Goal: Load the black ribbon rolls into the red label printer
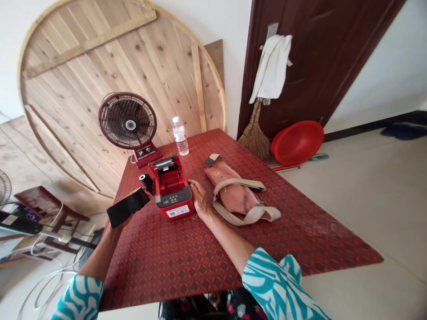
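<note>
note red printer (173,206) on patterned red table (173,266), toward its left side, with lid (167,166) raised and hollow inside showing. see white label (178,211) on near face; too small to read.

at printer's right side: right hand (200,198), laid along the wall and touching, with fingers close together, not curled round anything visible.

to the left of printer: left hand (127,221), holding up flat dark slab (128,208), phone-like in shape, tilted, with blank black face toward the camera. fingers mostly hidden behind slab; cannot tell whether spread or pressed together.

between slab and printer: small dark roll (147,182) with white end. cannot tell whether touching either.

on table behind printer: fan (126,120) at far left; clear bottle (180,141), upright, with white cap. just right of right hand: faded red bag (233,195), lying flat with beige strap (247,220) looped over and around.

farther out: large round wooden board (133,66) against wall; dark red door (310,80) with white cloth (273,66) hung at handle, above straw broom (255,138); red basin (296,142) tilted beside broom. at left: wooden chair (50,204).
</note>
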